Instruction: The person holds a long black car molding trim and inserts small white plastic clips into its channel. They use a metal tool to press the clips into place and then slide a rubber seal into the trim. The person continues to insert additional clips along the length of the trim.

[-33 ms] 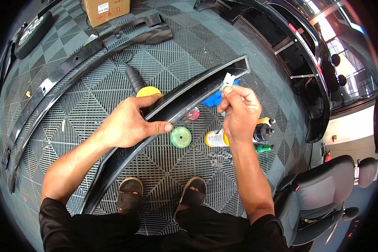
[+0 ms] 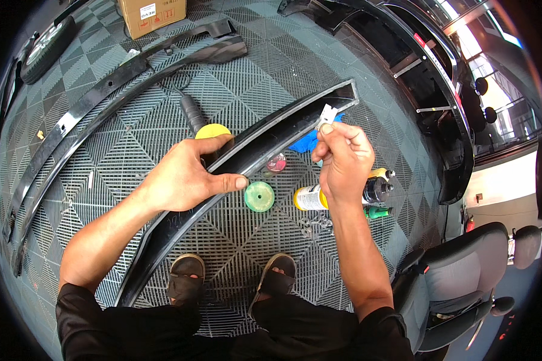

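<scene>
Set against the picture of the same instant, nothing has shifted: both hands and the strip lie as they did, so the work on the strip is at a held pose and not mid-move.

The left hand (image 2: 183,180) is clenched on the long black trim strip (image 2: 271,141), thumb laid along its near edge and fingers over the far one. The strip runs aslant from beside the left foot up to the right, over the grey grid floor (image 2: 247,78). The right hand (image 2: 343,159) pinches a small white piece (image 2: 326,114) between thumb and fingertips, just above the strip's far end. Whether the piece touches the strip cannot be told.

Counted:
- One strip is in hand, and two more long black strips (image 2: 102,96) lie well apart at the upper left.
- Beside the held strip lie one yellow pad (image 2: 212,130) on a dark power tool (image 2: 191,111), one green disc (image 2: 259,196), one small pink round thing (image 2: 276,162) and one blue cloth (image 2: 307,141).
- Under the right hand are one yellow-and-white spray can (image 2: 310,197), one dark bottle (image 2: 376,189) and one green-capped item (image 2: 376,212).
- Two sandalled feet (image 2: 186,277) show at the lower edge.
- One cardboard box (image 2: 152,13) stands at the top, and one grey seat (image 2: 457,283) at the right.
</scene>
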Available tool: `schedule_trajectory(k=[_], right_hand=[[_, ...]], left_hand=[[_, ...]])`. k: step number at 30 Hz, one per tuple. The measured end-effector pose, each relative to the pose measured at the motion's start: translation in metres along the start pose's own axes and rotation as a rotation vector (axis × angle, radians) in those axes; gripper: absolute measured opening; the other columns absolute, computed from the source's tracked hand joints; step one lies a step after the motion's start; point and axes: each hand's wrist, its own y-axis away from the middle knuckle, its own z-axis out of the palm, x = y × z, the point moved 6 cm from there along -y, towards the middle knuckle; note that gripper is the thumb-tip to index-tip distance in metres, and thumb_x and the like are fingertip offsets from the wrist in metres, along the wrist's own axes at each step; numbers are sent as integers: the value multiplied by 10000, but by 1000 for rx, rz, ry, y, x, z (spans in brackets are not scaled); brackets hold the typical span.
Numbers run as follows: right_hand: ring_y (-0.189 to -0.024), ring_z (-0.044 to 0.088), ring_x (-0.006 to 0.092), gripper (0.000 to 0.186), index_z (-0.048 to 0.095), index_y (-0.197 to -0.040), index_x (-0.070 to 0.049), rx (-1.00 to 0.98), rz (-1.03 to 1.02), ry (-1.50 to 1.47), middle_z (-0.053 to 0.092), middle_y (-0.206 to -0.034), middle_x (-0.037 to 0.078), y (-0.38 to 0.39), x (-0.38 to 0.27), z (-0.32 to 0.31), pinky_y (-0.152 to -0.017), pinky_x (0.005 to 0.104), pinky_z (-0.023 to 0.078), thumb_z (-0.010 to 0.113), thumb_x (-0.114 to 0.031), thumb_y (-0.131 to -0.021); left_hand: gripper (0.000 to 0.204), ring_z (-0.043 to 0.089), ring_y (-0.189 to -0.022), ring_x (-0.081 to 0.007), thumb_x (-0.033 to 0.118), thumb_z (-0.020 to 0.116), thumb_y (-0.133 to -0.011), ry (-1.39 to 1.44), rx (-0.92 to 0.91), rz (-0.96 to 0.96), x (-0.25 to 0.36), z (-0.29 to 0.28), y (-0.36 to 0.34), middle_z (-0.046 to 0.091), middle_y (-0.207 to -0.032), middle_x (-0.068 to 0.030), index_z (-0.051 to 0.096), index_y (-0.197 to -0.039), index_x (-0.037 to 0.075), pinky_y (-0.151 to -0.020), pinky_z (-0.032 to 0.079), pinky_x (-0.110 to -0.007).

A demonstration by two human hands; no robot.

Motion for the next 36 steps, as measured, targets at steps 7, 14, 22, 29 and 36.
schedule_trajectory(k=[7, 14, 22, 29, 36], right_hand=[[-538, 585, 120, 66, 621, -920, 33, -26, -13, -4, 662, -739, 108, -5, 2, 3, -495, 252, 496, 665, 15, -875], [-536, 578, 107, 65, 623, -913, 27, -2, -57, 33, 657, -726, 93, -15, -3, 4, -503, 248, 499, 671, -11, -892], [-542, 577, 84, 94, 625, -911, 24, -10, -113, 106, 643, -699, 66, -12, 2, 5, -503, 225, 488, 697, -34, -889], [-547, 579, 79, 79, 622, -913, 25, -32, -85, 129, 642, -701, 59, -12, 5, 3, -503, 218, 486, 687, -11, -887], [-559, 594, 79, 79, 629, -926, 30, -28, -159, 210, 656, -727, 67, -19, 4, 2, -506, 225, 501, 690, 0, -885]], left_hand=[[761, 632, -976, -124, 281, 849, -786, -48, 25, -20, 5, -6, -2, 691, -1085, -138, 512, -1362, -86, -894, 520, -280], [782, 636, -997, -138, 294, 852, -782, -87, 60, 50, 1, -7, -5, 694, -1113, -150, 503, -1368, -88, -918, 510, -300], [773, 635, -1000, -131, 256, 848, -790, -44, 66, 59, -3, -7, -8, 694, -1109, -142, 488, -1379, -92, -920, 507, -291], [762, 642, -1037, -180, 272, 847, -784, 1, 48, 24, -4, -6, -13, 686, -1125, -177, 504, -1356, -98, -933, 507, -305], [746, 669, -1086, -254, 327, 846, -776, 37, 40, 31, -6, -6, -14, 680, -1151, -252, 546, -1306, -103, -974, 497, -339]])
